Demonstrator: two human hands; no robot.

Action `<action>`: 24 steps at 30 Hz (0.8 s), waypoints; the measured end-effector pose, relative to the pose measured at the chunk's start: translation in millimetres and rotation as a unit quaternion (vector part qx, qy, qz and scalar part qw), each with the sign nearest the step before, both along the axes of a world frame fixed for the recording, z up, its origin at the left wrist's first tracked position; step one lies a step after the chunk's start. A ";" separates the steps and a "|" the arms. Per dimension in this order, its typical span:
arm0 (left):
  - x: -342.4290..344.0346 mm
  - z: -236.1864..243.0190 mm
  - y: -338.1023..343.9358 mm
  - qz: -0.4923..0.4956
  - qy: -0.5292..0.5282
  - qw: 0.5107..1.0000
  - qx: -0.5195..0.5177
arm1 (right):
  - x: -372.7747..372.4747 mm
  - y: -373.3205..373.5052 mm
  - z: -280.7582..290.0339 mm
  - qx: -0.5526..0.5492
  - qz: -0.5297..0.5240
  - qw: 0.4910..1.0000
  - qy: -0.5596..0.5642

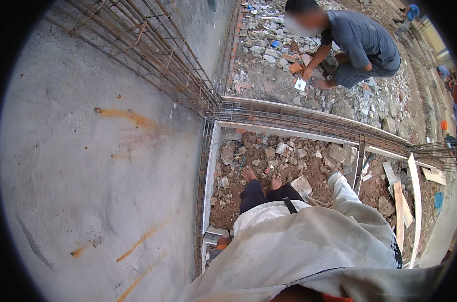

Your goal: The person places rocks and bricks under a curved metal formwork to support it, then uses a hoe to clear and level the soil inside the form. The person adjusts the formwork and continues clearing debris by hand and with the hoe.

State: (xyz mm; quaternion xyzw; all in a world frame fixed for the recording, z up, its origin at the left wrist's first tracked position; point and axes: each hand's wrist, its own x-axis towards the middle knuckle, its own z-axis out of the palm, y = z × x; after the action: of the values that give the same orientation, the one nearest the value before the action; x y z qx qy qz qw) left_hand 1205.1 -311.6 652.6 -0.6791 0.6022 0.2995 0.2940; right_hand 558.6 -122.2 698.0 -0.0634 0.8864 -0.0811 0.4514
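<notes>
My right hand (331, 170) reaches down in a pale sleeve to the broken ground. It is close to a large grey stone (336, 152) and the wooden board across the trench. Its fingers blend into the brown soil, so their shape does not show. My left hand (224, 241) is low beside the wall, next to a short pale crosspiece (216, 231) of the formwork. It looks closed around something dark and orange, mostly hidden by my loose pale shirt. My bare feet (248, 174) stand on soil and rubble.
A rebar cage (309, 119) runs between white boards (288, 132) ahead. More rebar (153, 45) leans along the grey wall (97, 176). A co-worker (361, 43) crouches over rubble beyond, one hand by a white square piece (300, 84). Loose planks (414, 211) lie at right.
</notes>
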 end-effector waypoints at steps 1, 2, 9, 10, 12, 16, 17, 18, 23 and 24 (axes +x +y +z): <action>-3.1 -1.2 -0.9 0.007 0.014 1.000 0.010 | -1.1 -4.8 -8.4 0.007 0.017 1.000 0.000; -14.5 0.0 -4.7 0.034 0.067 0.997 0.032 | -1.4 -4.7 -22.0 0.025 0.038 0.999 0.004; -101.7 19.5 -119.3 0.190 0.255 0.946 0.055 | 10.8 1.9 -74.9 -0.035 0.228 0.973 -0.013; -118.3 23.5 -131.9 0.185 0.265 0.945 0.052 | 13.3 3.5 -65.1 -0.050 0.122 0.991 -0.025; -154.9 30.1 -166.9 0.169 0.287 0.942 0.041 | 12.0 0.6 -46.8 -0.061 -0.040 0.996 -0.054; -165.9 27.7 -240.7 0.130 0.315 0.940 -0.016 | 22.2 -27.3 -23.5 -0.032 -0.102 0.987 -0.118; -189.5 24.0 -248.2 0.129 0.342 0.931 -0.011 | 13.7 -0.1 -40.1 -0.012 -0.099 0.989 -0.106; -211.3 19.4 -255.2 0.132 0.371 0.919 -0.009 | 3.3 28.8 -56.2 0.012 -0.050 0.996 -0.068; -210.8 22.5 -296.8 -0.042 0.328 0.931 -0.154 | -29.8 -22.5 -83.6 0.015 -0.001 0.998 -0.065; -223.9 23.2 -299.4 -0.029 0.328 0.931 -0.155 | -47.5 -34.5 -88.9 0.011 0.002 0.998 -0.054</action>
State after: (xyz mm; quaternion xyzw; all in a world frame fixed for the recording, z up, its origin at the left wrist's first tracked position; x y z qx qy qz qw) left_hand 981.2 -611.0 675.7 -0.5625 0.7233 0.3999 -0.0210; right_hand 511.1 -156.7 609.1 -0.0559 0.8612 -0.0734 0.4998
